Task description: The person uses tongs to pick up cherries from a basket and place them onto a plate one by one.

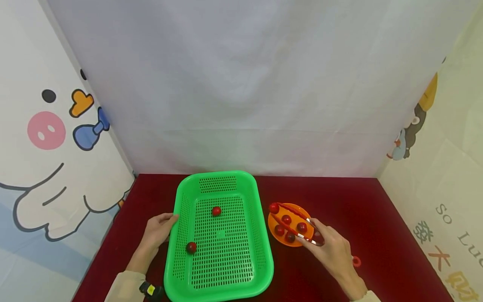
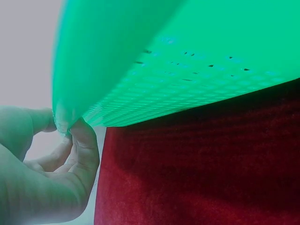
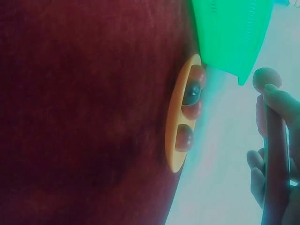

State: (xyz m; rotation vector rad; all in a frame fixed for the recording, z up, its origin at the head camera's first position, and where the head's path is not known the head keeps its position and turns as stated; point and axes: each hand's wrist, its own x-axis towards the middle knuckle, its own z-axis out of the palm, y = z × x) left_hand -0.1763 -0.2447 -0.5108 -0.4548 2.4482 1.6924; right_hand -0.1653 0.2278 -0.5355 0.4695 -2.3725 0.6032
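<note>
My left hand (image 1: 158, 233) pinches the left rim of a green perforated plastic basket (image 1: 266, 251), thumb and fingers on either side of the edge in the left wrist view. Two dark red cherry tomatoes (image 1: 216, 211) lie apart on the basket floor. Red tongs (image 1: 291, 230) are in my right hand (image 1: 330, 251), a cherry tomato (image 3: 267, 79) between their tips. They hover over an orange plate (image 1: 272, 226), which bears several more cherry tomatoes (image 1: 302, 227). From the right wrist view, the held tomato is well apart from the plate.
A dark red cloth (image 1: 332, 195) covers the table. The basket stands close to the plate's left side. Behind the right wrist shows a small red ring (image 1: 356, 261). Pale curtains (image 1: 241, 105) enclose the back and sides. A black watch-like band (image 1: 151, 290) is on the left wrist.
</note>
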